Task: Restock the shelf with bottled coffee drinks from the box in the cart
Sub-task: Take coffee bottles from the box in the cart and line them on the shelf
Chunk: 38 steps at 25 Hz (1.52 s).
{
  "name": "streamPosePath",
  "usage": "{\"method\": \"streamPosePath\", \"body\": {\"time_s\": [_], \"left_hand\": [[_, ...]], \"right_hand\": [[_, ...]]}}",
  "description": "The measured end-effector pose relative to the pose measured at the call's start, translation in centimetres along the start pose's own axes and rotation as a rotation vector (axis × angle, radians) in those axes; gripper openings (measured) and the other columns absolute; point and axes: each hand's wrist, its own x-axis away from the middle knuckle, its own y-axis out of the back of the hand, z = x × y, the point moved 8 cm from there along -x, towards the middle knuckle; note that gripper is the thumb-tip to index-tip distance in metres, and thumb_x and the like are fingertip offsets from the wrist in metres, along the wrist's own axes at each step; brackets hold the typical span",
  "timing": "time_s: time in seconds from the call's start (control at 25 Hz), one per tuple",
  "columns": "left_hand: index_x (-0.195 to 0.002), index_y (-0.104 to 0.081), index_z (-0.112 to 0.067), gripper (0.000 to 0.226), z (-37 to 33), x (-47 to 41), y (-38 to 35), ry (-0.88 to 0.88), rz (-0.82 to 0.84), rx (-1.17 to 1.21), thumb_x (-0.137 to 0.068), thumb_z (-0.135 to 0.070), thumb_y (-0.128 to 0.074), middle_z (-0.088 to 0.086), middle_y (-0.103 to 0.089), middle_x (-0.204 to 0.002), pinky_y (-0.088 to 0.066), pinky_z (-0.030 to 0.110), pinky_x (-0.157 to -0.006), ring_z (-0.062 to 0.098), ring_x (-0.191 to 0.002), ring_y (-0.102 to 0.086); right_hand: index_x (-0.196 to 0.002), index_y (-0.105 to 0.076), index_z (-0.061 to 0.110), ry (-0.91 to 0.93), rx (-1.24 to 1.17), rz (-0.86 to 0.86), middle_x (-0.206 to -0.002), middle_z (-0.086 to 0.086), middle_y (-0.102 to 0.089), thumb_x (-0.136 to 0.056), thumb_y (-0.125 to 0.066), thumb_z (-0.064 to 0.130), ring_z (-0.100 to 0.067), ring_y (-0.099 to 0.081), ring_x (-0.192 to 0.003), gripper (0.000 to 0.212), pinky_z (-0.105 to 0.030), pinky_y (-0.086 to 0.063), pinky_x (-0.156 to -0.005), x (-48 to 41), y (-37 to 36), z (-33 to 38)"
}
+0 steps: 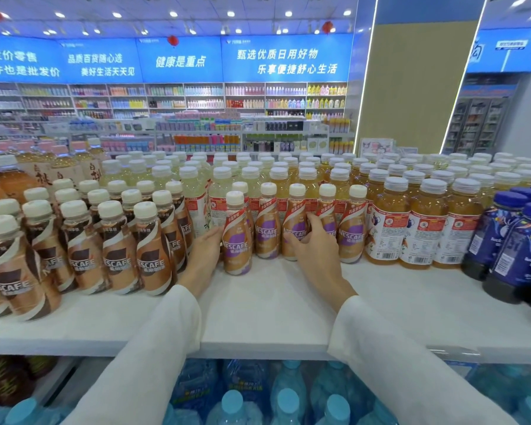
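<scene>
On the white shelf (pixel 273 305), purple-labelled plastic coffee bottles (pixel 351 237) form a far row, left hand (pixel 207 254) flat against the leftmost bottle (pixel 236 251), right hand (pixel 314 253) curled round the third bottle (pixel 292 233); the bare near space likely awaits more.

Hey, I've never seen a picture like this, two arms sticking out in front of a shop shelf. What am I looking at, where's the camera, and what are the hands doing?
There is no machine here. A person wears a wide-angle camera on the head, so the one picture looks forward and down along their own white sleeves. In front is a white shelf packed with drinks. Brown-label coffee bottles stand on the left and a short row of purple-label coffee bottles in the middle. Amber tea bottles and dark blue bottles are on the right, with water bottles on the level below. The left hand rests straight fingers against the frontmost purple-label bottle. The right hand curls fingers and thumb round the third bottle in that row. No box or cart is in view.
</scene>
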Motion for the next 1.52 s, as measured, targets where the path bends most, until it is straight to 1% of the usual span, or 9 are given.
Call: {"method": "streamPosePath", "body": {"time_s": [0.2,0.52,0.68,0.8,0.92,1.0,1.16,1.28,1.52], "left_hand": [[-0.126,-0.069,-0.024,0.029,0.0,-0.1,0.1,-0.003,-0.005,-0.020,-0.101,-0.036,-0.060,-0.019,-0.071,-0.096,-0.053,0.025,-0.071,0.006,-0.096,-0.066],[-0.133,-0.067,-0.019,0.034,-0.2,0.2,0.1,-0.035,-0.004,-0.002,-0.102,-0.032,-0.060,-0.011,-0.071,-0.106,-0.052,0.023,-0.072,0.004,-0.097,-0.065],[-0.107,-0.074,-0.031,0.016,-0.2,0.5,0.0,-0.038,-0.018,0.037,-0.101,-0.036,-0.060,-0.018,-0.072,-0.097,-0.054,0.020,-0.064,0.003,-0.090,-0.067],[-0.105,-0.066,-0.030,0.019,0.2,0.8,-0.3,0.013,0.006,0.083,-0.105,-0.041,-0.051,-0.010,-0.071,-0.096,-0.055,0.033,-0.080,0.013,-0.094,-0.067],[-0.120,-0.057,-0.034,0.018,0.1,1.1,-0.5,-0.021,-0.002,0.082,-0.107,-0.041,-0.046,-0.004,-0.069,-0.106,-0.051,0.035,-0.092,0.017,-0.099,-0.066],[-0.122,-0.058,-0.035,0.020,-0.1,1.3,-0.6,-0.048,-0.011,0.075,-0.107,-0.041,-0.046,-0.005,-0.068,-0.107,-0.050,0.034,-0.092,0.014,-0.098,-0.065],[-0.112,-0.060,-0.036,0.016,0.0,1.2,-0.4,-0.054,-0.003,0.061,-0.107,-0.041,-0.046,-0.004,-0.069,-0.107,-0.050,0.038,-0.096,0.016,-0.102,-0.066],[-0.103,-0.062,-0.036,0.018,0.0,1.2,-0.4,-0.054,-0.001,0.045,-0.107,-0.043,-0.046,-0.008,-0.069,-0.103,-0.050,0.038,-0.094,0.013,-0.098,-0.066],[-0.102,-0.061,-0.037,0.017,0.1,1.0,-0.2,-0.040,-0.010,-0.002,-0.106,-0.044,-0.046,-0.003,-0.068,-0.111,-0.049,0.044,-0.104,0.022,-0.112,-0.064]], "right_hand": [[-0.154,-0.036,0.022,-0.009,0.024,-0.004,-0.094,0.002,-0.073,-0.093,-0.065,0.053,-0.023,-0.066,-0.102,0.074,-0.046,-0.054,-0.091,0.0,-0.1,-0.1],[-0.157,-0.032,0.023,0.012,0.044,-0.002,-0.088,0.006,-0.073,-0.094,-0.064,0.053,-0.018,-0.067,-0.098,0.077,-0.043,-0.055,-0.090,0.2,0.0,0.1],[-0.146,-0.047,0.029,0.057,-0.062,-0.039,-0.072,0.012,-0.069,-0.094,-0.069,0.043,-0.002,-0.065,-0.076,0.058,-0.028,-0.050,-0.074,1.0,2.6,-0.2],[-0.121,-0.061,0.030,0.061,-0.078,-0.181,-0.090,0.017,-0.068,-0.094,-0.069,0.035,0.000,-0.065,-0.085,0.028,-0.019,-0.049,-0.069,1.5,7.5,-2.3],[-0.138,-0.053,0.020,0.000,0.053,-0.210,-0.127,0.002,-0.057,-0.096,-0.068,0.031,-0.015,-0.057,-0.113,0.046,-0.030,-0.048,-0.091,1.2,10.4,-4.3],[-0.145,-0.047,0.017,-0.029,0.116,-0.184,-0.134,-0.003,-0.054,-0.097,-0.067,0.029,-0.021,-0.053,-0.122,0.053,-0.036,-0.044,-0.099,0.6,10.6,-4.8],[-0.140,-0.054,0.010,-0.033,0.159,-0.179,-0.136,-0.008,-0.057,-0.096,-0.068,0.027,-0.028,-0.052,-0.126,0.049,-0.043,-0.044,-0.104,-0.3,9.8,-4.5],[-0.137,-0.058,0.008,-0.053,0.148,-0.206,-0.132,-0.009,-0.057,-0.096,-0.068,0.027,-0.028,-0.052,-0.123,0.046,-0.039,-0.044,-0.100,-0.2,9.4,-4.7],[-0.134,-0.061,0.010,-0.054,0.086,-0.208,-0.125,-0.007,-0.059,-0.096,-0.069,0.028,-0.025,-0.055,-0.115,0.043,-0.032,-0.042,-0.092,-0.3,9.4,-5.0]]}}
